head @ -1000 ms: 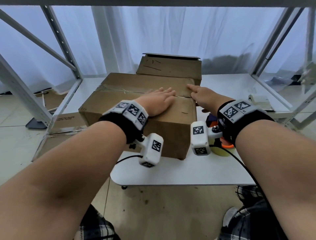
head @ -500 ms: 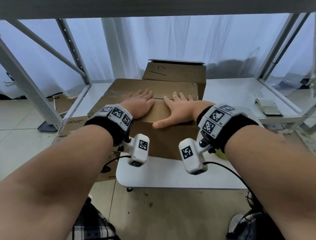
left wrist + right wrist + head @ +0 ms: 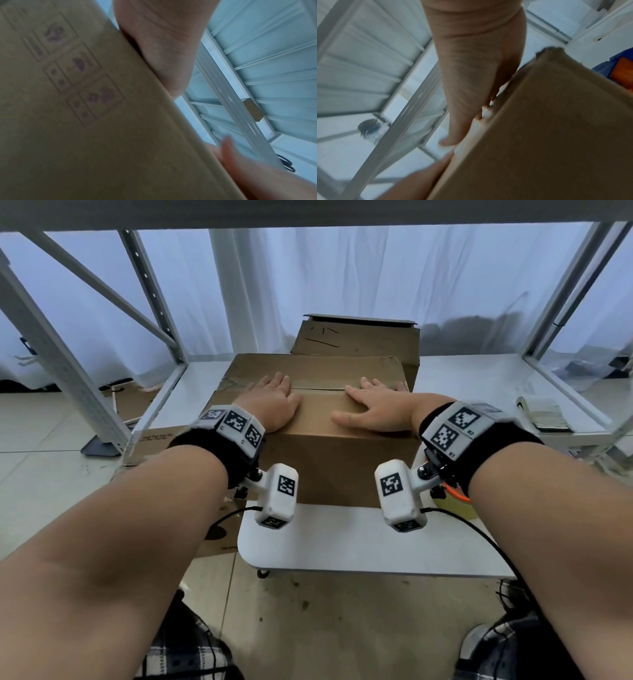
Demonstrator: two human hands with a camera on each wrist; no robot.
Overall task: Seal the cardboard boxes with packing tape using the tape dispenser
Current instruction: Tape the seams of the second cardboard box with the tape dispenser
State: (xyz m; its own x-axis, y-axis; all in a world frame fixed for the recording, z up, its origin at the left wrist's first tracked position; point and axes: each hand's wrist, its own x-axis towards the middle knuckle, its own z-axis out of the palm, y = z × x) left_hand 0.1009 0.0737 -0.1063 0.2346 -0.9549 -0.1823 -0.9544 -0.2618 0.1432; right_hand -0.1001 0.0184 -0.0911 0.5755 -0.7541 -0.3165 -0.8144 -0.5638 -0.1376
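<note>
A closed cardboard box (image 3: pixel 329 419) is set at the middle of a white bench (image 3: pixel 359 546), its two top flaps meeting along a seam that runs from 9 o'clock to 3 o'clock. The left hand (image 3: pixel 272 402) is laid flat on the lid toward 10 o'clock, its grip apart with fingers straight and nothing held. The right hand (image 3: pixel 371 410) is pressed flat toward 2 o'clock, fingers spread, thumb out toward the middle. A second cardboard box (image 3: pixel 356 340) stands just behind the first at 12 o'clock. Only an orange and yellow edge of the tape dispenser (image 3: pixel 457 498) is seen under the right wrist. Grey metal racking (image 3: pixel 68 371) frames the bench, white curtains (image 3: pixel 308 285) hang behind, and flattened cardboard (image 3: pixel 154 440) lies on the tiled floor (image 3: pixel 41 446) at 9 o'clock.
</note>
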